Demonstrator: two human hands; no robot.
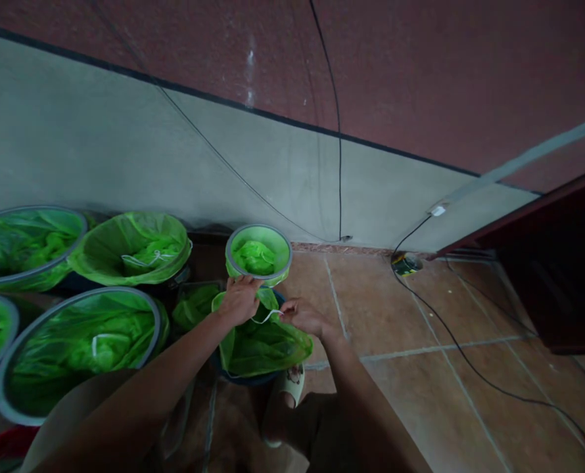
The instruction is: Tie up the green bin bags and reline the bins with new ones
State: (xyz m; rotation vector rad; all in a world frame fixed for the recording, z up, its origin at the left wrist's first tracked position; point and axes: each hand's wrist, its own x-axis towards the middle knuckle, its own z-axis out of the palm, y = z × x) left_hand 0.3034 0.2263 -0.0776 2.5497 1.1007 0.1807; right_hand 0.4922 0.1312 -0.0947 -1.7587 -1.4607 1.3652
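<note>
A dark bucket lined with a green plastic bag [265, 345] stands on the floor right in front of me. My left hand [238, 299] grips the bag's far rim with closed fingers. My right hand [302, 316] pinches the bag's white drawstring [265, 318] at the right side of the rim. Just behind it a small grey-rimmed bucket [258, 253] holds another green bag. My foot in a light slipper [290, 384] rests by the bucket.
Several larger green-lined buckets [78, 341] crowd the left, one by the wall [133, 248]. Black cables [470, 368] run across the brown tiled floor to a wall socket [438, 210]. Dark wooden furniture [559, 276] stands at the right.
</note>
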